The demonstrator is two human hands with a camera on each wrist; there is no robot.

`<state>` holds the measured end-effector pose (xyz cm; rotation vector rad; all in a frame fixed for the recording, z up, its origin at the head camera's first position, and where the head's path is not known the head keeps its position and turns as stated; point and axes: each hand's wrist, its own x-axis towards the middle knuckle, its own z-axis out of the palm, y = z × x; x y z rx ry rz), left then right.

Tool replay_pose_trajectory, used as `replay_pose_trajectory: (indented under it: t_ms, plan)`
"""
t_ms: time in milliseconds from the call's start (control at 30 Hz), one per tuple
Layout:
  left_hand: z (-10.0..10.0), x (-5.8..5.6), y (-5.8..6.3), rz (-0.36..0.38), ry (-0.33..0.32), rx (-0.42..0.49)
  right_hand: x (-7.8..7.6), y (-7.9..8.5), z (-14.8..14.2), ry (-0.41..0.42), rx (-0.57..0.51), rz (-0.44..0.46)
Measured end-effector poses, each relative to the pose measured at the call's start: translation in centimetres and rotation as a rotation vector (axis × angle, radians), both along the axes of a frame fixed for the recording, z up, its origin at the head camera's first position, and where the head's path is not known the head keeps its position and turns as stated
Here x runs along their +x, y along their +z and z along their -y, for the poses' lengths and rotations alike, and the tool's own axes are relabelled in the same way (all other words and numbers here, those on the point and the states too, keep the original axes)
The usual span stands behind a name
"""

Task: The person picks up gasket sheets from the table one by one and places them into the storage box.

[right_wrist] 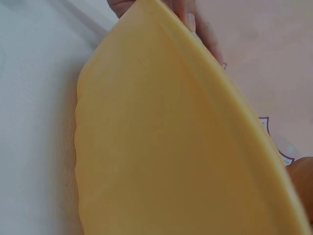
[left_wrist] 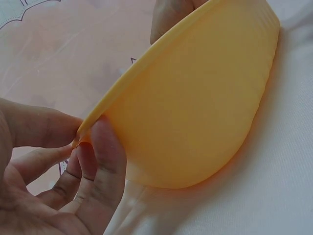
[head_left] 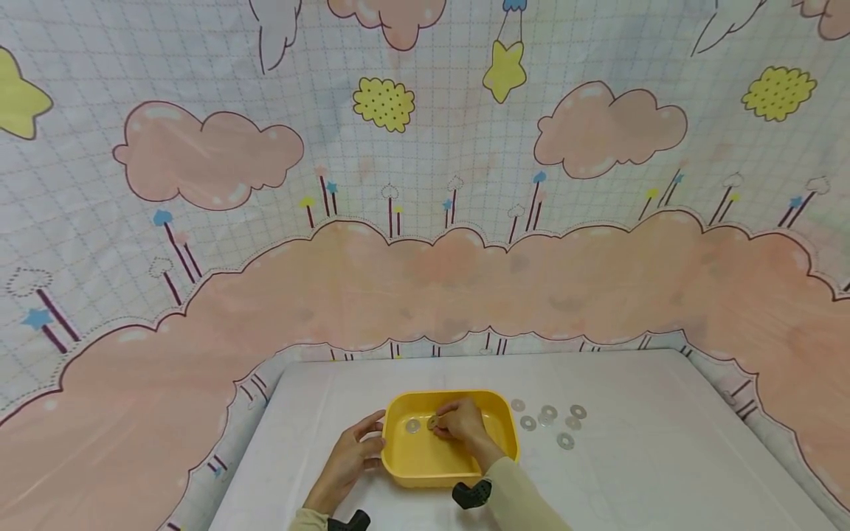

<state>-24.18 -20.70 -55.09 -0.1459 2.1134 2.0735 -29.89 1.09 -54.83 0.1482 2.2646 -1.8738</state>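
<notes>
We see a small ring-shaped disc [head_left: 432, 423] inside the yellow tray [head_left: 428, 481], pinched at its edge by the fingertips of the right hand [head_left: 463, 422], which reaches in over the tray's right side. A second disc [head_left: 412, 425] lies on the tray floor just left of the held one, apart from it. On the tray's left side we find the left hand [head_left: 352, 450] gripping the rim — the left wrist view shows thumb and fingers closed on the edge.

Beyond the tray's right wall, we see more discs [head_left: 574, 424] scattered on the white tabletop [head_left: 664, 442], two of them seeming to overlap. Both arms wear pale sleeves [head_left: 527, 501], with a black device [head_left: 471, 494] at each wrist. Behind the table we have a patterned cloth [head_left: 425, 287] — pink clouds, yellow stars, a faint grid.
</notes>
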Motion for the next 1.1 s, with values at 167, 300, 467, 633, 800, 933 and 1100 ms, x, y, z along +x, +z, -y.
replay_pose_trajectory:
  t_ms: [167,300,467,633,800,933,1100]
  plan:
    - [0.0,0.2,0.2,0.003,-0.004,-0.002,0.3,0.3,-0.1,-0.012,0.098,-0.011]
    - [0.0,0.2,0.2,0.004,-0.008,0.005,0.6,0.6,-0.2,-0.002,0.156,-0.040]
    - [0.1,0.2,0.1,0.005,-0.012,0.008,0.8,1.1,-0.5,0.018,0.195,-0.060]
    - [0.1,0.2,-0.1,0.002,-0.013,0.007,1.0,1.5,-1.3,0.048,0.129,-0.072]
    - [0.2,0.1,-0.2,-0.004,-0.021,0.016,1.3,2.1,-2.4,0.086,0.041,-0.099]
    - [0.3,0.1,-0.1,-0.008,-0.029,0.027,1.4,2.9,-3.3,0.116,0.019,-0.165]
    - [0.4,-0.1,0.1,-0.013,-0.032,0.030,1.5,4.7,-4.4,0.103,-0.022,-0.252]
